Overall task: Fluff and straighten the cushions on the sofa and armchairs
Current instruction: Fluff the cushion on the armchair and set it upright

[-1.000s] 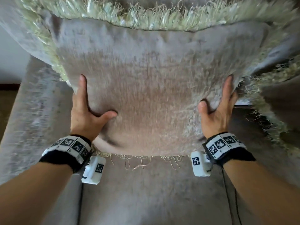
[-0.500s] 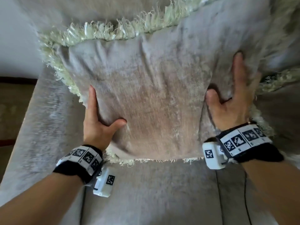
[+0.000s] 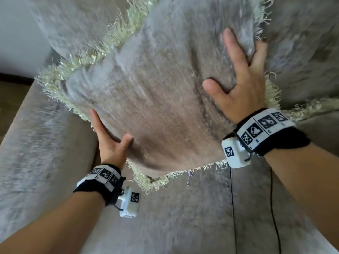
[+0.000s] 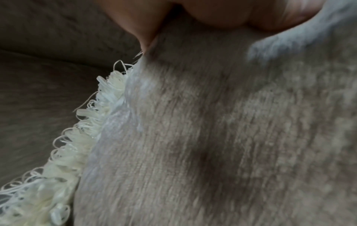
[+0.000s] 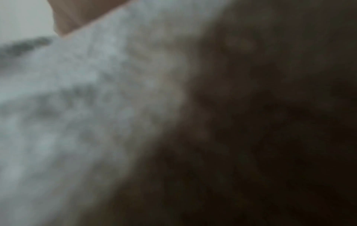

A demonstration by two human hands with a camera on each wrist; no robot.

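Note:
A taupe velvet cushion (image 3: 156,99) with a cream fringe is held tilted above the sofa seat, its lower corner hanging free. My left hand (image 3: 110,142) grips its lower left edge, thumb on the front and fingers behind. In the left wrist view the fingers (image 4: 146,23) pinch the cushion (image 4: 212,137) just above the fringe. My right hand (image 3: 238,79) lies spread on the upper right of the front face. Its fingers are straight and its thumb is dug into the pile. The right wrist view shows only the blurred cushion (image 5: 77,107).
The grey-brown sofa seat (image 3: 183,217) lies below, with the armrest (image 3: 36,143) on the left and the backrest (image 3: 82,24) behind. A second fringed cushion (image 3: 311,52) leans at the right. Black cables (image 3: 233,208) hang over the seat. A white wall (image 3: 16,33) stands beyond the armrest.
The cushion has turned counter-clockwise, its left corner down and its right side up. My right hand rose and spread onto the face; my left hand dropped lower.

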